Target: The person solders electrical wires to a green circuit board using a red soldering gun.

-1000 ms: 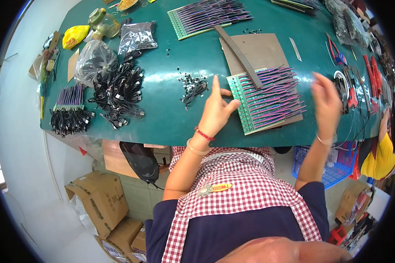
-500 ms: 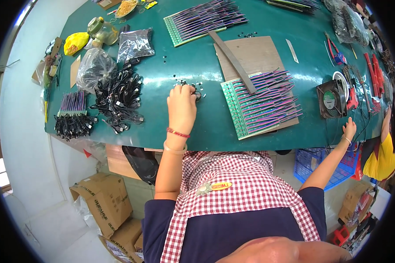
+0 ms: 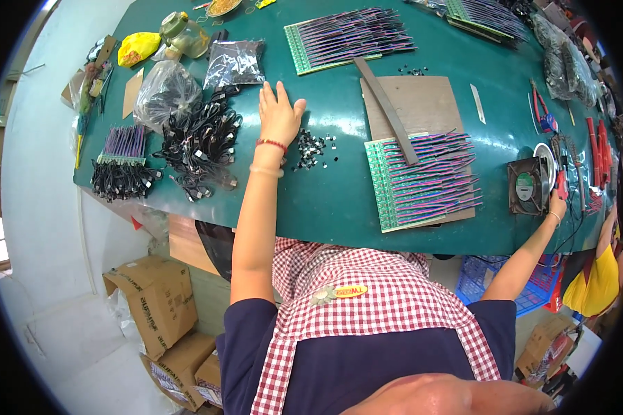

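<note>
My left hand (image 3: 280, 114) is open over the green table, fingers spread and holding nothing. Its fingertips are close to a grey plastic bag (image 3: 235, 63). Beside its wrist lies a loose pile of small black and white parts (image 3: 311, 147). At the right, my right hand (image 3: 556, 205) has its fingers closed on the lower end of a red-handled tool (image 3: 561, 185), whose kind is unclear. A small square black fan (image 3: 526, 187) stands right beside that hand. Green circuit boards with purple and black wires (image 3: 422, 180) lie between the hands.
A grey bar (image 3: 387, 114) lies across the boards and a brown board (image 3: 419, 100). Black cables (image 3: 199, 149) are heaped at left, near a clear plastic bag (image 3: 165, 97). More wired boards (image 3: 349, 41) lie at the back. Another person's yellow sleeve (image 3: 592, 277) shows at far right.
My left hand has moved up and away from the small parts, and its fingers have spread. My right hand has reached the red-handled tool by the fan. The view has shifted slightly.
</note>
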### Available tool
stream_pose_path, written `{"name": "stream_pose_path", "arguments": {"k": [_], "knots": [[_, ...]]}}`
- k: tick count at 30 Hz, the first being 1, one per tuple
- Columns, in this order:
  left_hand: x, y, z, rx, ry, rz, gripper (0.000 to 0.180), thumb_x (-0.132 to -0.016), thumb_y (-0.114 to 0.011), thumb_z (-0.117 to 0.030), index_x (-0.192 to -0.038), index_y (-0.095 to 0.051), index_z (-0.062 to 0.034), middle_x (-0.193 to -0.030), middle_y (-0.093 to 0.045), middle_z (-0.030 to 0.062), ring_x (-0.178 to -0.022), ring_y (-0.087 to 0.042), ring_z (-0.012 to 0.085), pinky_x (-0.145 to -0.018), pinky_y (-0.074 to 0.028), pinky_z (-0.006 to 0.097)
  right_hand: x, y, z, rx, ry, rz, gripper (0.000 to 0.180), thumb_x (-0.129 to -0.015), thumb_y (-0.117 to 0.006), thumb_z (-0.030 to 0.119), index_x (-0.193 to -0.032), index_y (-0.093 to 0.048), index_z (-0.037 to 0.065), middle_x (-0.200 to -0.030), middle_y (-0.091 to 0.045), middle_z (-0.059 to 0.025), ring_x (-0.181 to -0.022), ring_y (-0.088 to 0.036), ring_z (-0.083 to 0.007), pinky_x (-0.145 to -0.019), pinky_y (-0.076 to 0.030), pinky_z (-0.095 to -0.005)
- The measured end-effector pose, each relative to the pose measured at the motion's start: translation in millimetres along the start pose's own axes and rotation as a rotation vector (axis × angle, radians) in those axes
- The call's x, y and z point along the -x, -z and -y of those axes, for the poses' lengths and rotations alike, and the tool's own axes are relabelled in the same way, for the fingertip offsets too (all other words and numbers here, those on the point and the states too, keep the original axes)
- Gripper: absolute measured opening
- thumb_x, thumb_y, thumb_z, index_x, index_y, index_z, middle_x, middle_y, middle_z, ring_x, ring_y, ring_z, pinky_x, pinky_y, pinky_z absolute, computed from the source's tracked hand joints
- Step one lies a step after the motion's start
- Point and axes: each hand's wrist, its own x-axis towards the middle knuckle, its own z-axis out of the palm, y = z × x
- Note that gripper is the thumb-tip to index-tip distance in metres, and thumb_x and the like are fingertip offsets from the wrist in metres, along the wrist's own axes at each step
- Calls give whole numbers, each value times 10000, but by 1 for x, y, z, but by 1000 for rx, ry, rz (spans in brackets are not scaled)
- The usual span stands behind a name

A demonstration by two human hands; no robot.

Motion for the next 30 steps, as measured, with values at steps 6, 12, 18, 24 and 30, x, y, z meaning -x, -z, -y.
{"name": "stream_pose_path", "arguments": {"k": [6, 12, 18, 24, 30], "knots": [[12, -16, -32, -4, 52, 290, 598, -871, -478, -325, -1204, -396, 165, -1345, -286, 348, -1279, -273, 422, -1077, -212, 426, 62, 38, 49, -66, -16, -17, 635, -641, -597, 525, -955, -652, -24, -983, -605, -284, -995, -574, -389, -850, -439, -419], [39, 6, -75, -56, -7, 213, 324, -841, -499, -59, -1117, -498, 110, -1198, -469, 268, -1130, -441, 379, -970, -364, 387, 76, 33, 35, -1513, -412, 111, 204, -684, -700, 95, -779, -552, -8, -603, -529, -75, -470, -544, -178, -407, -434, -291], [19, 14, -70, -60, 39, 228, 161, -732, -583, 29, -888, -546, 24, -913, -516, 175, -884, -507, 353, -767, -419, 408, 130, 73, 40, -1944, -295, 111, 125, -766, -604, 50, -733, -505, -20, -614, -508, -83, -502, -520, -165, -440, -442, -276], [9, 0, -51, -63, 69, 296, 125, -739, -532, 16, -863, -540, 28, -853, -548, 194, -818, -528, 366, -723, -434, 428, 193, 112, 48, -2297, -218, 94, 135, -802, -599, 90, -779, -494, 8, -665, -497, -63, -580, -496, -155, -525, -436, -266], [7, 7, -46, 79, -12, 249, 75, -772, -534, -37, -774, -595, 7, -804, -552, 179, -736, -529, 350, -682, -434, 428, 250, 172, 71, -2569, 159, 142, 205, -844, -547, 192, -799, -474, 5, -703, -480, -70, -679, -474, -168, -644, -408, -289]]}}
